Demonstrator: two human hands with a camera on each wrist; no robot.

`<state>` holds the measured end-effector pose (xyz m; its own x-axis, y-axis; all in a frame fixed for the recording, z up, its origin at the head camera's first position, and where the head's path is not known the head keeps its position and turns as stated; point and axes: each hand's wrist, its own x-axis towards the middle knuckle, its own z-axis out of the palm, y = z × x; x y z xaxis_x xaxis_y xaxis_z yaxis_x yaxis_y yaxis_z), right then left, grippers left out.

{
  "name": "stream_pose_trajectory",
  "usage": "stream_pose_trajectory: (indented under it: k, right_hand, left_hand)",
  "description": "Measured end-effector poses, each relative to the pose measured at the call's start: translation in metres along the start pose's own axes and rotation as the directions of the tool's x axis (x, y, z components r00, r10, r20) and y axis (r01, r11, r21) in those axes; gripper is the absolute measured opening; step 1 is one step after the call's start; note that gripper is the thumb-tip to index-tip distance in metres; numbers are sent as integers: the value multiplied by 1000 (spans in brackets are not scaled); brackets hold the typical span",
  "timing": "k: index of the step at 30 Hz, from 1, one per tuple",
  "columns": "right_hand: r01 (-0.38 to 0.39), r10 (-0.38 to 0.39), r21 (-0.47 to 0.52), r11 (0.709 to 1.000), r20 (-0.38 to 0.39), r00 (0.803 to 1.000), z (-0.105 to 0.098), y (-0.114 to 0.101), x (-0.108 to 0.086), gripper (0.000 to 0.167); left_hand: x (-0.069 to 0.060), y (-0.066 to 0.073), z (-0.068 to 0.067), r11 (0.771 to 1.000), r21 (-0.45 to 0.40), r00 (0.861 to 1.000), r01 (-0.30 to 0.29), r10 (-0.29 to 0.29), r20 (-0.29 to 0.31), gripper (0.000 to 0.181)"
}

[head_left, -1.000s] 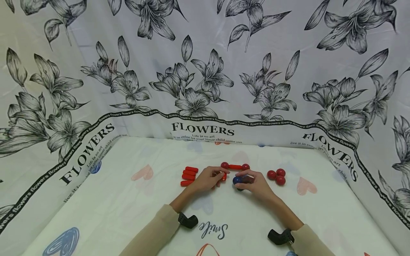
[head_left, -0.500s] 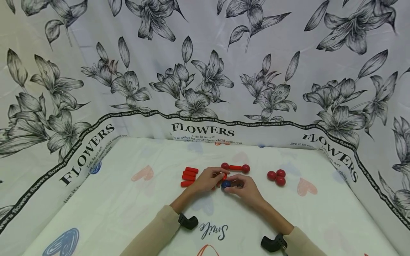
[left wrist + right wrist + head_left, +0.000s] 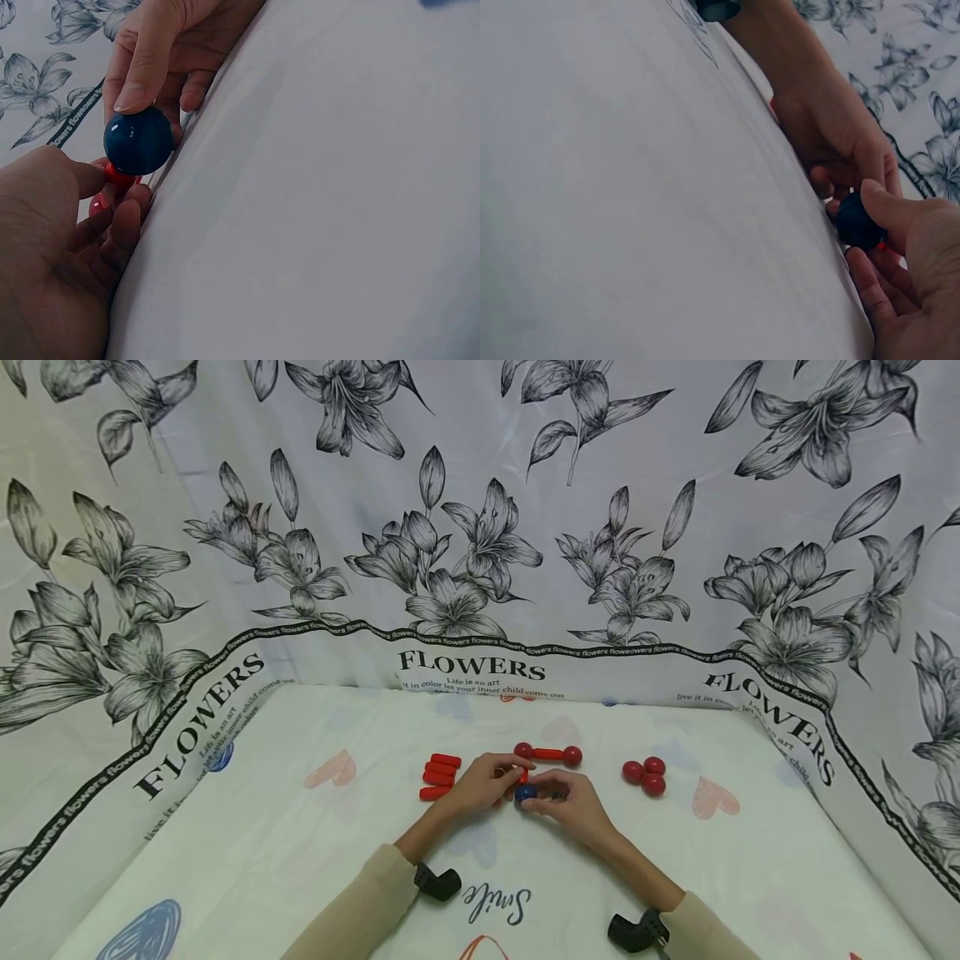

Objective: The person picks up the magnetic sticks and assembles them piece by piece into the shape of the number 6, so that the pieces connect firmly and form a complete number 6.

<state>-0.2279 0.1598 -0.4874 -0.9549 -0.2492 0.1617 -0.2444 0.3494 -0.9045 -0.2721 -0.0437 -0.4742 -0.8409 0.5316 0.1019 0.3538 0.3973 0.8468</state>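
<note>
My left hand (image 3: 481, 785) pinches a small red rod (image 3: 120, 175) between thumb and fingers, near the middle of the table. My right hand (image 3: 576, 808) grips a dark blue ball (image 3: 526, 792) by thumb and fingertips. In the left wrist view the blue ball (image 3: 139, 140) touches or nearly touches the end of the red rod; which of the two, I cannot tell. Behind that rod part of another red piece (image 3: 96, 204) shows. The fingers hide much of the rod, and in the right wrist view the ball (image 3: 858, 220) covers most of it.
Several red rods (image 3: 438, 779) lie in a stack-like row left of my left hand. Beyond both hands, a red rod (image 3: 548, 754) lies between two red balls (image 3: 572, 756). Three red balls (image 3: 654, 785) sit together on the right. A flowered curtain (image 3: 472, 568) stands behind the table.
My right hand has moved left with the blue ball, bringing it up beside the rod in my left hand. The left hand has stayed nearly still.
</note>
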Motion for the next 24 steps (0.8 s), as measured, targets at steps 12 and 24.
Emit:
stream_pose_trajectory:
  k: [12,24]
  right_hand:
    - [45,-45,-6,999,-1,999,1,-1,1,30]
    - [-30,31,-7,1000,90,995,-14,0,2,32]
  left_hand:
    - [-2,2,-3,1000,-8,1000,9,-9,-4,24]
    - [0,-1,-1,1000,-16,1000,6,-6,-2,23]
